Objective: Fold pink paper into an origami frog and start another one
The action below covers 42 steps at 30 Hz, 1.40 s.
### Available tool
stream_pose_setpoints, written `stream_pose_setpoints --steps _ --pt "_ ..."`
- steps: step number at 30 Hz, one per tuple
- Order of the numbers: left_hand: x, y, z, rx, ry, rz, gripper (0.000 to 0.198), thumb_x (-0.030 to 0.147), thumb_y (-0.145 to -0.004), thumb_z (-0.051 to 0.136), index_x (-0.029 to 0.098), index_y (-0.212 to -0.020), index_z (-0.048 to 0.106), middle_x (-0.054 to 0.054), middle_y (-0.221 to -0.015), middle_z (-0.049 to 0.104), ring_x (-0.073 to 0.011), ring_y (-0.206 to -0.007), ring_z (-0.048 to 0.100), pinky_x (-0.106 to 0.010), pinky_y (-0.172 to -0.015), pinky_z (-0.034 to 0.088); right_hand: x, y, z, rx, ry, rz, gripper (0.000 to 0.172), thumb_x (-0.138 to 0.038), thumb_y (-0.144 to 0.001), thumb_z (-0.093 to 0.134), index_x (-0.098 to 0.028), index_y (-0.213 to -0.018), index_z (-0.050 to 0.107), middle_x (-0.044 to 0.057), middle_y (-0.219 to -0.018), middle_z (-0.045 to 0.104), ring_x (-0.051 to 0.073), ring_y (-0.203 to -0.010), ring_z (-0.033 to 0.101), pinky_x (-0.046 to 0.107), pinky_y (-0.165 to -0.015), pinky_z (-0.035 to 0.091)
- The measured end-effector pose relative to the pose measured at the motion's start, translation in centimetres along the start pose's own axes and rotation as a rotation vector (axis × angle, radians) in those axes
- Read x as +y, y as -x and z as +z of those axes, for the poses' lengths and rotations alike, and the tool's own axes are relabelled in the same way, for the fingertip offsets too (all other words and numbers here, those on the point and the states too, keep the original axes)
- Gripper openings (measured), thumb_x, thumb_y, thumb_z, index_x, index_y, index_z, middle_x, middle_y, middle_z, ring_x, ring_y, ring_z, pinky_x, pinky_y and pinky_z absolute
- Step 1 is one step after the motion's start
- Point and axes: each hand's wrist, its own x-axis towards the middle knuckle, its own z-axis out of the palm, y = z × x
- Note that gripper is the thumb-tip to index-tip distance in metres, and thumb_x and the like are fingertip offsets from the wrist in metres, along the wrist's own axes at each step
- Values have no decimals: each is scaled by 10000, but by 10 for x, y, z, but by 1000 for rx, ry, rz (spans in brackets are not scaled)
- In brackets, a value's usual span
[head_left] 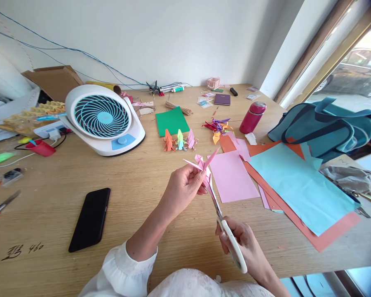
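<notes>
Between the thumb and fingers of my left hand [188, 180] is a pink origami figure [200, 163] with pointed flaps spread out. My right hand [243, 239] is closed around the white handles of a pair of scissors [231, 243]. The scissor blades point up and away and meet the lower part of the pink paper beside my left fingers; whether they are cutting cannot be seen. Beyond my hands stand three folded paper figures: an orange one [168, 141], a light green one [180, 140] and a pink one [191, 139].
Pink sheets [233, 177] and a light blue sheet [303, 181] lie at right, near a teal bag [315, 123] and a red bottle [252, 117]. A green sheet [173, 121] lies farther back. At left are a fan [102, 119] and a phone [90, 218].
</notes>
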Motion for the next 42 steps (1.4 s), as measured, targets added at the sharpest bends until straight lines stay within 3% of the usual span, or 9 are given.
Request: stream_pose_setpoints --steps 29,42 --pt "5 2 3 -1 -12 -12 263 401 -866 628 152 -781 609 -5 -680 666 -108 -553 656 -207 -551 578 -2 -1 0 8 27 -18 446 -594 -884 526 -185 -708 547 -29 -545 488 116 -520 428 248 -521 335" --pt "5 3 4 2 -21 -8 240 368 -877 612 144 -791 605 -8 -682 660 -106 -556 654 -201 -549 580 0 -1 -3 6 55 -11 363 -510 -897 532 -186 -734 558 -29 -578 471 116 -550 404 246 -529 335"
